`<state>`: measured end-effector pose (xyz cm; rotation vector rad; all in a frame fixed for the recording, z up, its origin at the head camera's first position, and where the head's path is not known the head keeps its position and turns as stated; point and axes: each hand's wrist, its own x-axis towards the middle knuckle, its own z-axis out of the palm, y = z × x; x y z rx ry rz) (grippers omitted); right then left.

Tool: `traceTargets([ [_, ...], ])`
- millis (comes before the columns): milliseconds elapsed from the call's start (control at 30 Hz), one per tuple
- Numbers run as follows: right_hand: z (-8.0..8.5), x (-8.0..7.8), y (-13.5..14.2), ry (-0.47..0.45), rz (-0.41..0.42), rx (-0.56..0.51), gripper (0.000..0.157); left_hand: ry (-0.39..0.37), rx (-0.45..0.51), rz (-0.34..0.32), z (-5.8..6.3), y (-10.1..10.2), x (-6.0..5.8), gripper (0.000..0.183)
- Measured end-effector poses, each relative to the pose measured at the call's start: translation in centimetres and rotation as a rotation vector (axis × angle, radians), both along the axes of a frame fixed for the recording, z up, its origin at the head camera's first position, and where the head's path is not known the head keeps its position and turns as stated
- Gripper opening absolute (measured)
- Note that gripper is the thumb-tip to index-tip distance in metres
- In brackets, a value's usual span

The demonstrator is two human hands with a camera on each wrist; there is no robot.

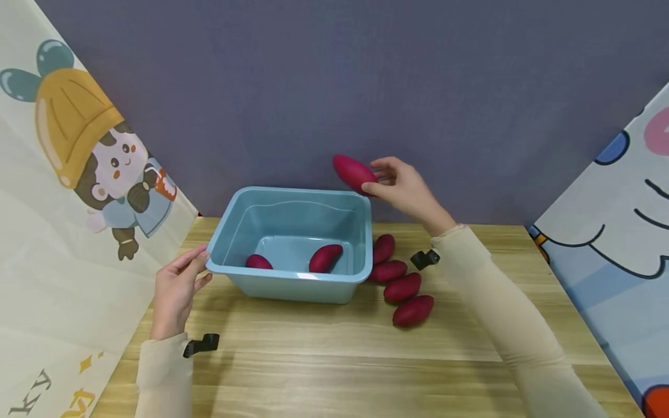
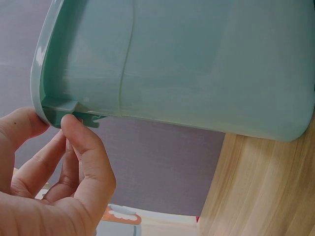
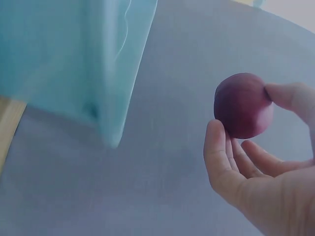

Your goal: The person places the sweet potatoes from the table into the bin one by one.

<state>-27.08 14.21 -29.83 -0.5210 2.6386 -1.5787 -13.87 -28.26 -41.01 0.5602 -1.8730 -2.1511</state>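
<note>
A light-blue plastic bin stands on the table, two purplish-red sweet potatoes lying inside. My left hand pinches the bin's rim at its left front corner; in the left wrist view the thumb and fingers meet at that rim. Above the bin's far right corner, my right hand holds another sweet potato between thumb and fingertips. The right wrist view shows this held sweet potato end-on, apart from the bin wall.
Several more sweet potatoes lie in a row on the wooden table, close along the bin's right side. A grey-blue wall panel rises behind the bin. Cartoon-printed sheets border the table on both sides.
</note>
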Motion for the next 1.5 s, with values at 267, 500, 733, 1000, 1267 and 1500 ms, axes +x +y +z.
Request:
traceTargets([
  [267,0.5,-0.7,-6.7,-0.001,0.108,0.012,0.058,0.025,0.009,-0.010,-0.1,-0.1,0.0,0.041],
  [500,-0.6,-1.5,-10.8,-0.029,0.193,0.004,0.057,0.048,0.009,-0.031,-0.3,0.0,0.0,0.041],
  [733,-3.5,-1.8,-13.2,-0.064,0.220,0.083,0.056,0.034,0.008,-0.025,-0.2,0.0,0.0,0.043],
  [1000,-5.3,-1.7,-13.7,-0.199,0.265,0.173,0.055,0.036,0.016,-0.026,-0.2,-0.1,-0.1,0.043],
  [1267,-5.7,-1.8,-13.4,-0.228,0.293,0.250,0.056,0.039,0.007,-0.017,-0.1,0.0,0.0,0.042],
  [1500,-5.5,-1.8,-12.6,-0.249,0.290,0.113,0.048,0.037,0.008,-0.020,-0.1,0.1,0.0,0.041],
])
